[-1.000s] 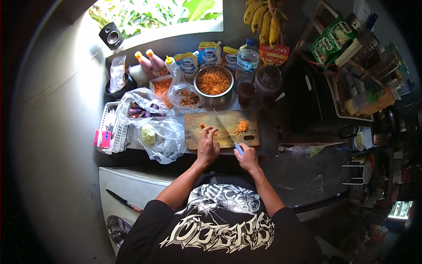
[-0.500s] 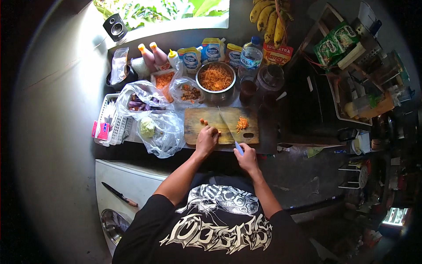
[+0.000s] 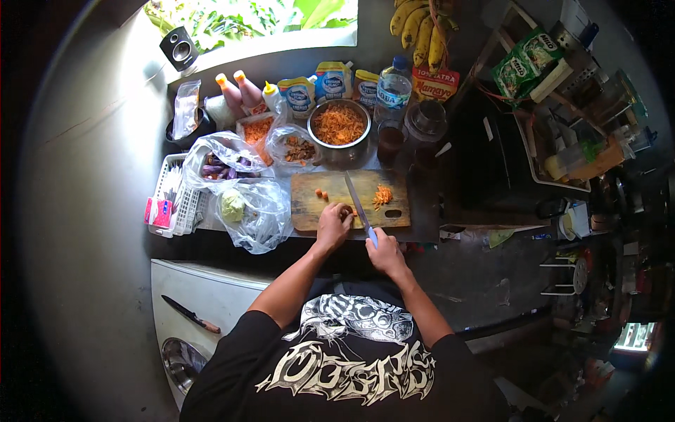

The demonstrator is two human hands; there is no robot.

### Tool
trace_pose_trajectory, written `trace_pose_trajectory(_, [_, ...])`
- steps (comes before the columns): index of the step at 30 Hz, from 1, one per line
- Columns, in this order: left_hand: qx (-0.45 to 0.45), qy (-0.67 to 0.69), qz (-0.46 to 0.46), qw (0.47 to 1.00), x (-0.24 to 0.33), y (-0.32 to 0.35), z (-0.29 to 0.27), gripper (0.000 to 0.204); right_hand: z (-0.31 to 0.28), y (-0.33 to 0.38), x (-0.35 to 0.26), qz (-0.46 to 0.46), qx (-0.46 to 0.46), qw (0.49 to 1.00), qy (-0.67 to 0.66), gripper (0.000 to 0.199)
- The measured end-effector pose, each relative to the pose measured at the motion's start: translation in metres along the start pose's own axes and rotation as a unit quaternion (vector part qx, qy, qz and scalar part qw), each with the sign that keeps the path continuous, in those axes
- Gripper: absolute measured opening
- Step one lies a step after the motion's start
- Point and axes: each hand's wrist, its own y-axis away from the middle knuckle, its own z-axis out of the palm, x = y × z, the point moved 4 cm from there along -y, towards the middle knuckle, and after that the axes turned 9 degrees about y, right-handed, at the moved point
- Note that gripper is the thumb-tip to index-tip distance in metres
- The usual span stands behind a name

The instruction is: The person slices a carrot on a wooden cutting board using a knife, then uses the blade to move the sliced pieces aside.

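Observation:
A wooden cutting board (image 3: pixel 306 215) lies on the counter before me. My right hand (image 3: pixel 386 253) is closed round the blue handle of a kitchen knife (image 3: pixel 356 199), its blade pointing away across the board. Bent fingers of my left hand (image 3: pixel 335 226) press a small orange carrot piece (image 3: pixel 353 210), mostly hidden, against the wood, right beside the blade. Two or so carrot stubs (image 3: pixel 321 193) rest beyond the left hand. A little heap of cut carrot strips (image 3: pixel 382 196) sits to the right of the knife.
Behind the board stand a steel pot (image 3: pixel 339 146) of shredded carrot, a water bottle (image 3: pixel 393 91) and a dark drink glass (image 3: pixel 389 144). Plastic bags hold eggplants (image 3: pixel 223 171) and a cabbage (image 3: pixel 233 205) on the left. Another knife (image 3: pixel 190 314) lies on a white surface lower left.
The knife and my right hand have shifted left, bringing the blade close against my left fingers. My left hand stays on the carrot piece. The whole view has moved slightly.

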Motion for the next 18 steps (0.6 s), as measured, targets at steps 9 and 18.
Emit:
trace_pose_trajectory(9, [0.007, -0.032, -0.021, 0.999, -0.023, -0.007, 0.006, 0.014, -0.005, 0.002, -0.042, 0.028, -0.06, 0.988, 0.142, 0.028])
trace_pose_trajectory(18, [-0.007, -0.03, -0.026, 0.999, -0.022, -0.011, 0.007, 0.016, 0.009, -0.011, -0.039, 0.012, -0.047, 0.983, 0.177, 0.033])
